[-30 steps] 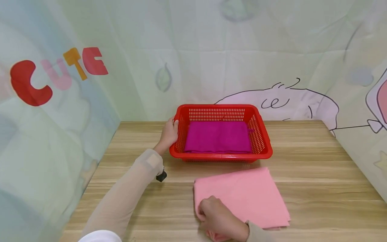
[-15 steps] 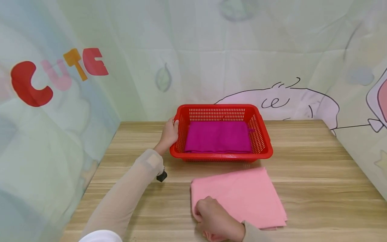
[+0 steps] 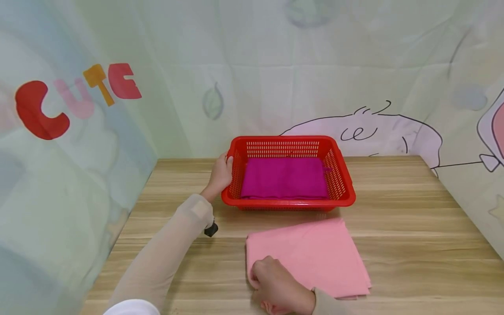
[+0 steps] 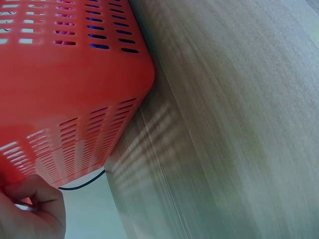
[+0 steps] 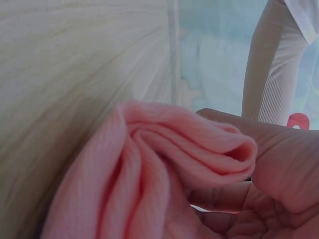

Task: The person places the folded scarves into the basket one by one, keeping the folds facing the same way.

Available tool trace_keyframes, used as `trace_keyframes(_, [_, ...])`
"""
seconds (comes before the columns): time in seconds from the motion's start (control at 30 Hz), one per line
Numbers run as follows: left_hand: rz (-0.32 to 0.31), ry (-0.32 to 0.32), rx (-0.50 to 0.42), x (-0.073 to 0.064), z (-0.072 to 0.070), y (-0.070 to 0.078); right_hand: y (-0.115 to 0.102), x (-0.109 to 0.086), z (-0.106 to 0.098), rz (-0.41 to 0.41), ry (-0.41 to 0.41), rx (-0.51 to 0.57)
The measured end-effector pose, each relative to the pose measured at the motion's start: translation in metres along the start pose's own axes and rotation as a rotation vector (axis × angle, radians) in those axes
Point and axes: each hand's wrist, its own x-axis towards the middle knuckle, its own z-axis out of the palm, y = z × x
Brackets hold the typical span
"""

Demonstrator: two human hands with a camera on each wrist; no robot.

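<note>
A red plastic basket (image 3: 287, 203) with slotted walls stands at the back of the table, and a folded magenta cloth (image 3: 284, 178) lies flat inside it. My left hand (image 3: 220, 175) grips the basket's left rim; the left wrist view shows curled fingers at the red wall (image 4: 65, 84). Nearer to me lies a folded pink cloth (image 3: 311, 258). Its near-left edge is bunched in my right hand (image 3: 277, 284), which holds it with curled fingers. In the right wrist view the layered folds of the pink cloth (image 5: 144, 159) show beside the palm.
The wood-grain table (image 3: 413, 245) runs back to a printed fabric backdrop (image 3: 252, 78) with cartoon drawings. Fabric also hangs along the left and right sides. A small black device (image 3: 211, 229) sits at the left wrist.
My right hand has moved a little to the left, dragging the pink cloth with it. The left hand and the basket stay where they were.
</note>
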Motion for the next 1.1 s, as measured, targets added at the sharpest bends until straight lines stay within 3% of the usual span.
trace_keyframes(0.47, [-0.026, -0.003, -0.012, 0.0, 0.0, -0.001, -0.009, -0.008, 0.005, 0.061, 0.012, -0.064])
trace_keyframes(0.7, [-0.005, 0.008, 0.016, 0.001, 0.001, 0.001, -0.011, -0.01, 0.007, 0.03, -0.004, -0.171])
trace_keyframes(1.1, [-0.071, -0.025, -0.043, -0.001, -0.003, 0.004, -0.012, -0.014, 0.006, -0.009, 0.029, -0.155])
